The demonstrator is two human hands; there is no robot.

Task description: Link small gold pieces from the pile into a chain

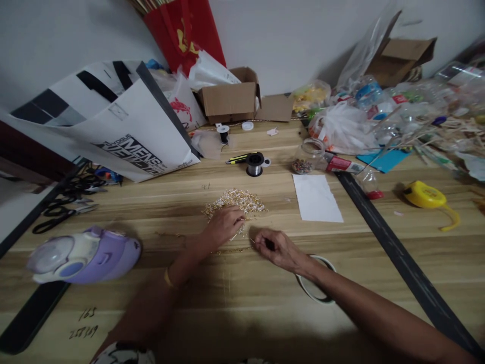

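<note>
A loose pile of small gold and silvery beads (240,201) lies in the middle of the wooden table. My left hand (226,223) reaches over the near edge of this pile, fingers curled together; whatever they pinch is too small to make out. To the right, my right hand (278,248) is closed, thumb and forefinger pinching a thin wire-like piece (252,241) whose tip points toward the beads. A thin gold beaded strand (235,251) runs along the table just below both hands, its right end close to my right fingertips.
Behind the beads stand a wire spool (255,165) and a yellow-black cutter (238,159). White paper (317,198), a bead jar (308,155) and a tape measure (425,195) lie right. A tape roll (316,298) sits under my right forearm. Left are a purple device (100,255) and pliers (76,207).
</note>
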